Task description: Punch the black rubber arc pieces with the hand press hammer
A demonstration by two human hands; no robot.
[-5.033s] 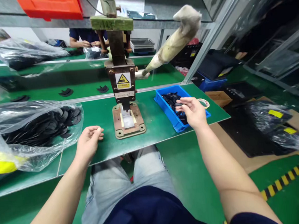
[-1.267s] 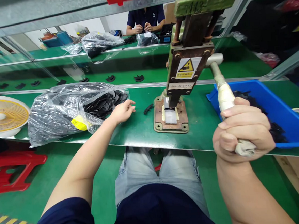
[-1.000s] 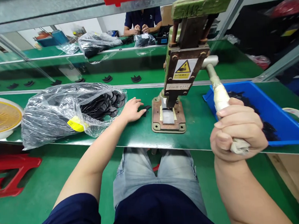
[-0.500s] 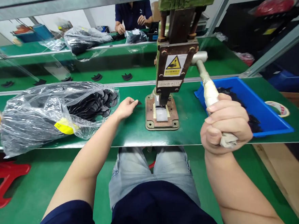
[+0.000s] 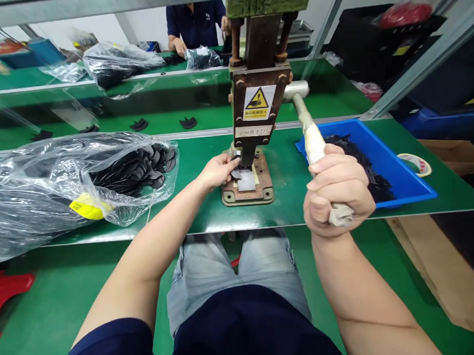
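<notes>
My left hand (image 5: 217, 171) pinches a small curved black piece (image 5: 235, 173) at the left side of the hand press (image 5: 255, 100), just under its ram. A pale metal block (image 5: 246, 181) sits on the press base (image 5: 247, 197), beside that piece. My right hand (image 5: 337, 192) is wrapped round the press lever (image 5: 312, 134), whose grip is bound in whitish tape. The lever slopes down toward me from the press's right side. Whether the black piece touches the block is hard to make out.
Left of the press lies a clear plastic bag (image 5: 31, 197) of black curved pieces. A blue tray (image 5: 414, 189) of black pieces and a tape roll (image 5: 414, 164) stand right. Several black pieces (image 5: 188, 122) line the far ledge. A co-worker (image 5: 196, 26) sits opposite.
My left hand has moved right, from beside the press to under its ram, with the black piece. My right hand keeps its hold on the lever. The view has shifted slightly.
</notes>
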